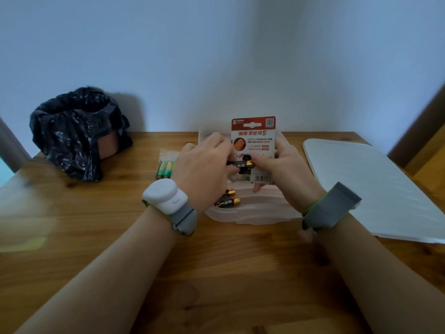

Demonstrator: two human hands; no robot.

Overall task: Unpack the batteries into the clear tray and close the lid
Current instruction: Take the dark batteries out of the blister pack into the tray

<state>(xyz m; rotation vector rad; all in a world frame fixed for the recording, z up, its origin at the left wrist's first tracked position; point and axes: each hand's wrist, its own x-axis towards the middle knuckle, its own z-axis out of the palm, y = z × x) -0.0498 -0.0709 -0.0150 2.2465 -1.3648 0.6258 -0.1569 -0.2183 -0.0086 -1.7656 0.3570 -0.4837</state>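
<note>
Batteries (227,202), black with gold ends, lay in the clear tray (260,213) below both hands. The left hand (204,169) pinched a matching battery (242,164) at the red-and-white blister card (253,143), which the right hand (289,165) gripped upright above the tray.

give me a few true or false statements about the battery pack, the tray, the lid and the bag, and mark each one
1. The right hand holds the red battery card upright over the clear tray. True.
2. The tray holds no batteries yet. False: at least two black and gold batteries lie in it.
3. The left hand rests flat on the table. False: its fingers pinch a battery at the card.
4. The white lid lies on the table to the right of the tray. True.
5. The black bag sits right of the lid. False: it is at the far left.
6. Green batteries in a clear packet lie left of the tray. True.
</note>
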